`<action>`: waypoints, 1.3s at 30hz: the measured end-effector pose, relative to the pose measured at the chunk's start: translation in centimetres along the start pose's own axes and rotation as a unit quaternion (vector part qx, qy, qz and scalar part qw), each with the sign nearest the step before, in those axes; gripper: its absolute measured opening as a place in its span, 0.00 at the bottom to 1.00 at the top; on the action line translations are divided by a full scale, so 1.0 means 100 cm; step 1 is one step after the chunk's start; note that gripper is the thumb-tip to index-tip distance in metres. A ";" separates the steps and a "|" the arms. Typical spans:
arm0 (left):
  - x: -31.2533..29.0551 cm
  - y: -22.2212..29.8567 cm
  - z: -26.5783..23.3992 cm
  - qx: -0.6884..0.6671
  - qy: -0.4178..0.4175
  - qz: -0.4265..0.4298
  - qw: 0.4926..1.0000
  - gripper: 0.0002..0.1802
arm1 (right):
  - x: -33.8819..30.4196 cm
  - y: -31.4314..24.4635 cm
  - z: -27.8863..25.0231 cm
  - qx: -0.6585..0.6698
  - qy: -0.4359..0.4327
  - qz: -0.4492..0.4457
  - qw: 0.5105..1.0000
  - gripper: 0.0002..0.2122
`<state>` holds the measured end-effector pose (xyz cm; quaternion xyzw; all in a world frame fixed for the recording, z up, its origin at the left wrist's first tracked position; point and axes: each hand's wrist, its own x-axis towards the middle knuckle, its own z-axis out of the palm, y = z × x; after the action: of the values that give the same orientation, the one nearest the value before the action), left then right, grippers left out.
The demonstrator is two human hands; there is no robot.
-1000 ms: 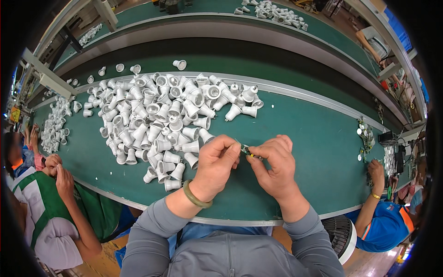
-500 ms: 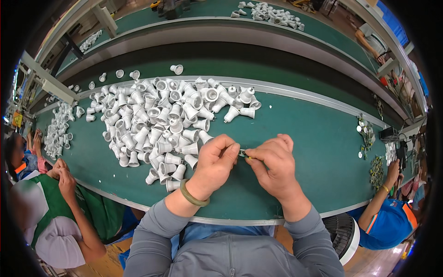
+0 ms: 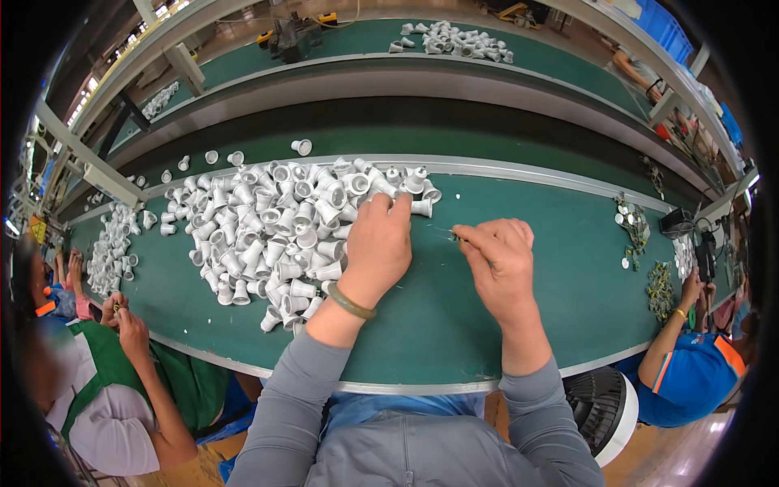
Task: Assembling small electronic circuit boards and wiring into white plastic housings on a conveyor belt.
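My left hand [image 3: 379, 243], a green bangle on its wrist, stretches its fingers over the right edge of a heap of white lamp housings [image 3: 268, 219]. Its fingertips are at the housings there, close beside one lying on its side [image 3: 421, 209]; the thumb is hidden, and I see nothing lifted. Off to the right, above the green table, my right hand [image 3: 501, 260] pinches a small circuit board [image 3: 456, 237] between thumb and forefinger. Thin wire leads stick out from the board toward the left; most of it is covered by the fingers.
A metal rail [image 3: 503, 166] borders the far side of the green table [image 3: 568, 268]. Small wired boards [image 3: 659, 288] lie in clusters at the right. Co-workers sit on both sides, one in a green apron [image 3: 101, 365], one in a blue shirt [image 3: 690, 377]. A black-and-white fan [image 3: 604, 410] stands near my right elbow.
My hands, close together at the small board before, are now apart. The left has moved forward to the housings; the right keeps the board. The whole view has shifted slightly.
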<state>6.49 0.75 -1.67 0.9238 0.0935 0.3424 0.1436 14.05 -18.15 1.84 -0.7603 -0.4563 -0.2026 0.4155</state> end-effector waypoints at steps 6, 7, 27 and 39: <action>-0.007 -0.006 0.002 0.107 -0.098 -0.024 0.989 0.24 | 0.002 -0.008 -0.007 0.027 -0.019 0.044 0.999 0.08; -0.010 -0.007 -0.001 0.107 -0.098 -0.022 0.989 0.24 | 0.002 -0.009 -0.009 0.048 -0.030 0.061 0.997 0.07; -0.044 0.025 -0.037 -0.353 -0.074 -0.074 0.930 0.21 | -0.002 -0.022 -0.010 0.047 -0.068 -0.030 0.996 0.08; -0.042 0.029 -0.033 -0.229 -0.023 0.001 0.973 0.18 | -0.005 -0.025 -0.009 0.056 -0.073 -0.016 0.996 0.06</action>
<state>1.38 -2.41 -0.89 0.8740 0.0081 0.3338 0.3531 11.70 -18.58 3.19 -0.7411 -0.5081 -0.1274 0.4199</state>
